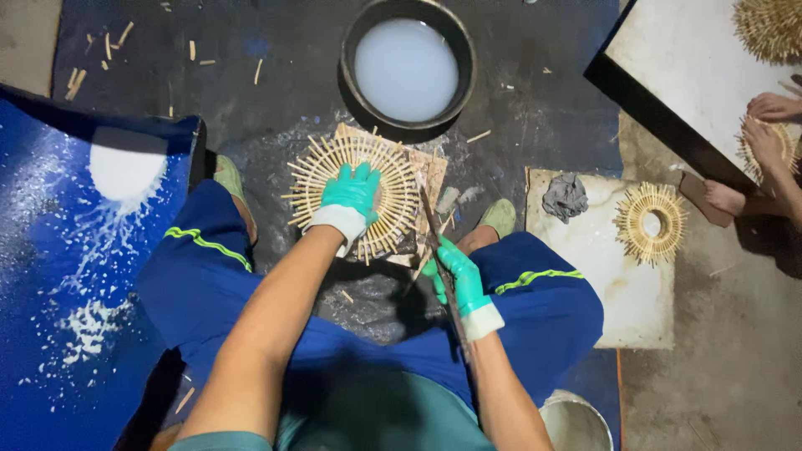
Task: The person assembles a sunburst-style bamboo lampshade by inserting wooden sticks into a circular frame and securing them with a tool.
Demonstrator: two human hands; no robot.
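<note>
Left hand (352,194), green glove, lies flat with fingers spread on the round stick frame (355,194), pressing over its centre hole. The frame sits on a small board (430,171) on the dark floor, between the person's feet, straight ahead of the body.

Right hand (458,280), also gloved, is closed around a thin stick-like tool (434,230). The tool's long axis runs up and slightly left from the fist, and its far end reaches the frame's right edge. So the frame is up-left of the right hand and directly under the left; the left hand is the nearer one, already touching.

A bowl of whitish liquid (407,68) sits just beyond the frame, apart from it.

To the right, a pale slab (601,284) carries a grey lump (565,197) and a second stick frame (651,223). At top right, another person's hands (773,125) work on a further frame on a white board.

Hard to tell: what the tool is (blade or stick), and whether its tip touches the frame or the board. The left palm hides the frame's centre. The tool's lower end is lost against the forearm. A bucket at the bottom is cut off.
</note>
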